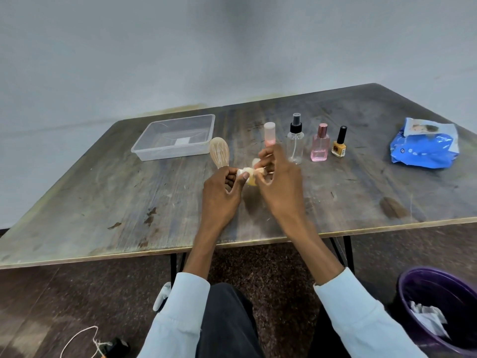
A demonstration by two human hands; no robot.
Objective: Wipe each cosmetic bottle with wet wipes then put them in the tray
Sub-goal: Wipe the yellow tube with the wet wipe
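Note:
My left hand pinches a small bottle with a white cap and a yellowish body, held sideways above the table's middle. My right hand pinches a whitish wet wipe against the bottle's other end, with its outer fingers spread. A beige oval item rises just behind my left hand; what holds it is unclear. The clear plastic tray sits at the back left with no bottles inside. A row stands behind my right hand: pink tube, clear spray bottle, pink perfume bottle, yellow nail polish.
A blue wet wipes pack lies at the table's right. A purple bin holding crumpled wipes stands on the floor at the lower right. The worn wooden table's front edge runs just above my knees.

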